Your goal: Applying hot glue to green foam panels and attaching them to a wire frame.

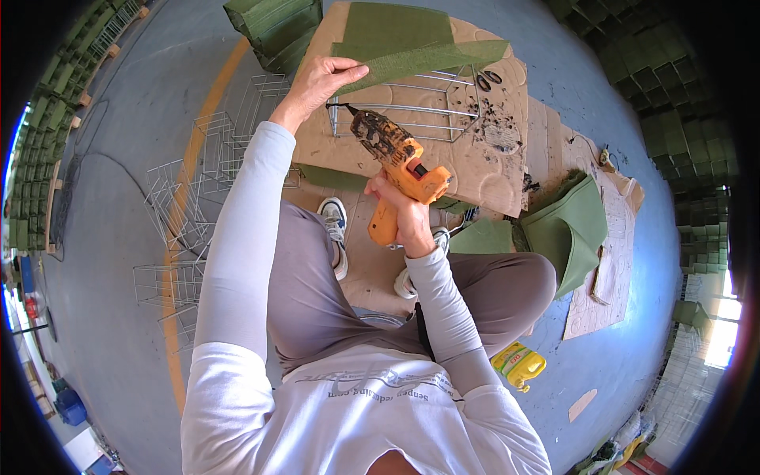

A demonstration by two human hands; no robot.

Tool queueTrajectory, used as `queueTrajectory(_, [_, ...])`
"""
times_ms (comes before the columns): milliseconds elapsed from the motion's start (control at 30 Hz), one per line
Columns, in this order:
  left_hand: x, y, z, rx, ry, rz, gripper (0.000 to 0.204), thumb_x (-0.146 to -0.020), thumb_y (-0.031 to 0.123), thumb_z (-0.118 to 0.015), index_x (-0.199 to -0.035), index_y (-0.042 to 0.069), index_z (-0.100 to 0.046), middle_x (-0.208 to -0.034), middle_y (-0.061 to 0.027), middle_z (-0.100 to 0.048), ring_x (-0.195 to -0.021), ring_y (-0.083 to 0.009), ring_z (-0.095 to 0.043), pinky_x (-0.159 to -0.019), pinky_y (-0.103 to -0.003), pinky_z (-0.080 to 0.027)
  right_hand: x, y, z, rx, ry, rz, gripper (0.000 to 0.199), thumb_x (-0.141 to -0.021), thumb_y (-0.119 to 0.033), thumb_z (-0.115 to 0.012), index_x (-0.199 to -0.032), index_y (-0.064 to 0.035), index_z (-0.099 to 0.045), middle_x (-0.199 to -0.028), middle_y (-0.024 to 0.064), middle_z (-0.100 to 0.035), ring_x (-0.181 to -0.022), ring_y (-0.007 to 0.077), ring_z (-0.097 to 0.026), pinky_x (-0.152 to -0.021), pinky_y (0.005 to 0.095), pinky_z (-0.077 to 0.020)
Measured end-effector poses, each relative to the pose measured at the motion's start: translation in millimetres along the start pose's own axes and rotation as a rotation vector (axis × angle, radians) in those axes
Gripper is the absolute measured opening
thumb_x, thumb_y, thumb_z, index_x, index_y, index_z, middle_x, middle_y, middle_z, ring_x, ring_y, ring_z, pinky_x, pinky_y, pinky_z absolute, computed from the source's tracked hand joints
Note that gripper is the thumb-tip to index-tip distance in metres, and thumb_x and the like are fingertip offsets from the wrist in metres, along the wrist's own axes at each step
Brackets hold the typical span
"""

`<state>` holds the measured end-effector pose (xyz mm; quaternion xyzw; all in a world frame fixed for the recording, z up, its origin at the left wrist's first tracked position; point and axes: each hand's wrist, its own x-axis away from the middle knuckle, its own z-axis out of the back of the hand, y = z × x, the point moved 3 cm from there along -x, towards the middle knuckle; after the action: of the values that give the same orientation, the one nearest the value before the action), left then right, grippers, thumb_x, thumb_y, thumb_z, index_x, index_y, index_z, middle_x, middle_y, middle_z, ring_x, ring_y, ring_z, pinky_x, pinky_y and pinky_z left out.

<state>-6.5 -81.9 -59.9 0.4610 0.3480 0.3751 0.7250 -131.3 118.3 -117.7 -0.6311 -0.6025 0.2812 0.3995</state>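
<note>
- Head view, looking straight down: the person sits on the floor, knees spread, both forearms in pale long sleeves reaching forward.
- The right hand (405,212) has its grip clenched round the handle of an orange glue gun (400,162), its body heavily crusted with dark residue, and the nozzle points up and left toward the wire frame (412,107).
- The nozzle tip sits right at the near left corner of that frame; whether it touches the wire I cannot tell.
- The left hand (317,83) is up ahead, fingers pinched on the end of a green felt strip (427,59), holding it stretched across the top of the frame.
- The frame lies flat on a cardboard sheet (499,170) spread over the grey floor, and the cardboard is spotted with dark blobs to the right of the frame.
- A pair of scissors (487,79) rests on the cardboard just past the frame's far right corner.
- Left of the person, a run of bare wire baskets (198,186) lies on the floor along a yellow painted line.
- To the right, a folded green felt piece (570,226) sits by more cardboard.
- Near the right knee, a yellow plastic bottle (518,366) lies on the floor.
- A green felt bag (273,24) stands at the top, beyond the cardboard.
</note>
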Motion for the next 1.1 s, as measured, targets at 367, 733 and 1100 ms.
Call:
queueTrajectory(367, [0,1,-2,0.002,-0.002,0.006,0.036,-0.083,0.033,-0.065,-0.101,0.002,-0.068,-0.088,0.0008,-0.065,-0.082,-0.0053,-0.054,-0.077,-0.023,-0.042,3,-3,7,-0.004,0.035,0.022,0.016,-0.081,-0.006,-0.061,-0.093,-0.0016,-0.053,-0.081,0.0049,-0.056,-0.074,0.0148,-0.056,-0.07,0.0271,-0.0445])
queueTrajectory(733, [2,5,-3,0.019,0.002,0.006,0.035,-0.084,0.033,-0.064,-0.1,0.001,-0.069,-0.087,0.0012,-0.065,-0.082,-0.0052,-0.054,-0.078,-0.023,-0.041,3,-2,14,-0.008,0.035,0.046,0.015,-0.081,-0.005,-0.06,-0.094,-0.0013,-0.053,-0.081,0.0048,-0.055,-0.074,0.0143,-0.055,-0.068,0.0265,-0.0432])
queueTrajectory(1100, [4,7,-3,0.022,0.003,0.002,0.038,-0.083,0.035,-0.064,-0.1,0.001,-0.069,-0.086,0.0021,-0.064,-0.083,-0.0053,-0.053,-0.078,-0.023,-0.041,3,-2,0,-0.043,0.018,0.015,0.017,-0.08,-0.007,-0.062,-0.093,-0.0039,-0.051,-0.08,0.0035,-0.053,-0.074,0.0166,-0.055,-0.069,0.0294,-0.0409])
